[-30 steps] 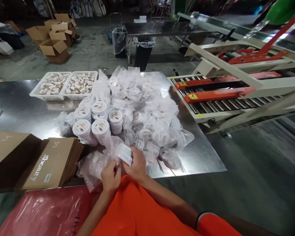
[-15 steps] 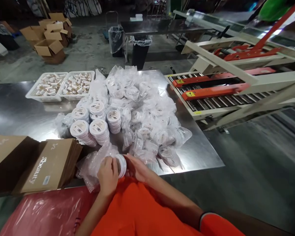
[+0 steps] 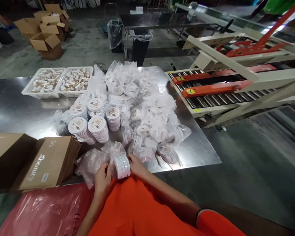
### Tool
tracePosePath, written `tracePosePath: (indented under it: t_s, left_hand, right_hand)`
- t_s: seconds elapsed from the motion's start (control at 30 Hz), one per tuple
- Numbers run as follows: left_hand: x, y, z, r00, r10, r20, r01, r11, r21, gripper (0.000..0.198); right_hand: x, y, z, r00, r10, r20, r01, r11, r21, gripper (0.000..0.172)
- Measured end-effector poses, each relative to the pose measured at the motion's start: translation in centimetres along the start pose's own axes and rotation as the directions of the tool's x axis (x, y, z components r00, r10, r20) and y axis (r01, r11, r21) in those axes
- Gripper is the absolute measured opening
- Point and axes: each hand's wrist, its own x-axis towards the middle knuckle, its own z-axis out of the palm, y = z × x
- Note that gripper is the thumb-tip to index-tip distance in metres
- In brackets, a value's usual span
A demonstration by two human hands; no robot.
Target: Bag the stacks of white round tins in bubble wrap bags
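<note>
Discs: we hold a short row of white discs (image 3: 122, 166) turned on edge, at the worktop's near edge, close to our orange shirt (image 3: 135, 209).
Left hand: our left hand (image 3: 102, 178) has its fingers curled in at the left end of the discs, beside the bubble wrap.
Right hand: our right hand (image 3: 136, 165) holds the other end, its fingertips partly hidden behind the discs.
Bubble wrap: crumpled clear wrap (image 3: 92, 162) lies near the same edge, left of the discs and touching them.
Stacks: five stacks (image 3: 97, 127) with labelled tops stand just beyond the wrap.
Pile: a heap of wrapped discs (image 3: 147, 114) spreads from the far edge towards the near right corner of our worktop (image 3: 199, 152).
Baskets: two white baskets (image 3: 40, 95) of small pieces sit side by side along the far edge.
Cartons: flat brown cartons (image 3: 45, 160) lie at the near edge, left of the wrap.
Sack: a glossy red sack (image 3: 49, 206) sits below that edge.
Conveyor: rollers (image 3: 213, 101) adjoin the right edge.
</note>
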Motion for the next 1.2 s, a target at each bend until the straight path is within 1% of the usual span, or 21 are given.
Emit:
tracePosePath:
  t_s: [0.07,0.13,0.2,0.27,0.33,0.4,0.47,0.53,0.6,0.67,0.73,0.83,0.87,0.9,0.97,1.0,1.03,1.07,1.1,1.17,1.2]
  left_hand:
    - [-0.2,-0.7,0.4,0.999,-0.024,0.037,0.025,0.999,-0.042,0.037]
    - [-0.4,-0.8,0.6,0.999,-0.003,0.054,0.007,0.997,-0.078,0.035]
    - [-0.6,-0.4,0.6,0.999,0.013,0.031,-0.010,0.996,-0.092,0.034]
    - [-0.6,0.2,0.4,1.000,0.003,-0.031,-0.006,0.996,-0.092,0.034]
    - [-0.6,0.5,0.2,0.996,0.006,-0.093,-0.012,0.998,-0.067,0.034]
    - [-0.8,0.5,0.3,0.993,0.036,-0.115,-0.038,0.999,-0.020,0.032]
    - [-0.9,0.4,0.4,0.991,0.059,-0.118,-0.058,0.998,0.012,0.029]
    - [-0.9,0.3,0.4,0.991,0.065,-0.120,-0.064,0.998,0.008,0.028]
    - [-0.8,0.5,0.3,0.992,0.050,-0.112,-0.054,0.998,-0.029,0.027]
    - [-0.5,0.9,0.1,0.995,0.010,-0.095,-0.022,0.991,-0.130,0.027]
    - [-0.2,1.5,-0.1,0.998,-0.028,-0.056,0.014,0.970,-0.243,0.031]
    - [0.0,2.2,-0.2,1.000,-0.014,0.017,0.018,0.948,-0.318,0.035]
    - [0.1,2.3,-0.2,1.000,-0.004,0.025,0.011,0.949,-0.315,0.035]
    - [0.1,2.4,-0.1,1.000,-0.003,0.019,0.008,0.950,-0.312,0.035]
    - [0.2,2.4,0.2,0.999,-0.022,-0.029,0.013,0.959,-0.284,0.036]
    - [0.2,2.4,0.4,0.997,-0.033,-0.069,0.014,0.968,-0.251,0.035]
    - [0.3,2.3,0.7,0.994,-0.032,-0.101,0.010,0.979,-0.206,0.034]
    - [0.3,2.2,1.0,0.993,-0.015,-0.117,-0.003,0.988,-0.153,0.032]
    - [0.3,2.2,1.2,0.992,0.016,-0.125,-0.029,0.994,-0.102,0.030]
    - [0.3,2.1,1.5,0.984,0.113,-0.141,-0.117,0.993,-0.022,0.026]
    - [0.3,2.2,1.6,0.971,0.172,-0.168,-0.173,0.985,0.005,0.026]
  right_hand:
    - [0.1,0.1,-0.7,0.998,-0.051,-0.032,0.048,0.994,-0.094,0.013]
    - [0.0,-0.1,-1.1,0.995,-0.091,-0.029,0.085,0.984,-0.159,0.014]
    - [-0.4,-0.5,-1.4,0.990,-0.139,-0.008,0.134,0.969,-0.206,0.012]
    - [-0.8,-1.1,-1.6,0.980,-0.194,0.038,0.197,0.950,-0.243,0.008]
    - [-1.0,-1.6,-1.9,0.969,-0.227,0.095,0.245,0.929,-0.277,0.013]
    - [-1.0,-1.9,-2.3,0.956,-0.263,0.133,0.292,0.911,-0.291,0.016]
    - [-0.9,-2.1,-2.5,0.945,-0.289,0.153,0.321,0.906,-0.275,0.015]
    - [-0.9,-2.2,-2.5,0.947,-0.272,0.172,0.307,0.922,-0.236,0.018]
    - [-1.1,-2.2,-2.4,0.957,-0.210,0.201,0.249,0.949,-0.194,0.021]
    - [-1.4,-2.3,-2.3,0.959,-0.179,0.221,0.223,0.956,-0.189,0.023]
    - [-1.7,-2.4,-2.1,0.956,-0.169,0.240,0.228,0.943,-0.241,0.024]
    - [-1.9,-2.4,-1.7,0.944,-0.190,0.269,0.281,0.892,-0.355,0.048]
    - [-1.8,-2.3,-1.6,0.941,-0.206,0.268,0.300,0.874,-0.382,0.051]
    - [-1.8,-2.2,-1.5,0.939,-0.229,0.258,0.320,0.857,-0.403,0.049]
    - [-1.7,-2.1,-1.4,0.936,-0.279,0.216,0.347,0.838,-0.422,0.036]
    - [-1.7,-2.1,-1.4,0.935,-0.296,0.197,0.354,0.837,-0.418,0.028]
    - [-1.8,-2.1,-1.4,0.933,-0.309,0.184,0.358,0.840,-0.408,0.023]
    - [-1.8,-2.2,-1.3,0.933,-0.316,0.171,0.359,0.844,-0.398,0.024]
    - [-1.9,-2.3,-1.3,0.936,-0.316,0.157,0.353,0.849,-0.393,0.028]
    - [-2.1,-2.7,-1.2,0.942,-0.300,0.148,0.334,0.859,-0.388,0.041]
    - [-2.1,-2.9,-1.2,0.944,-0.284,0.165,0.327,0.864,-0.383,0.044]
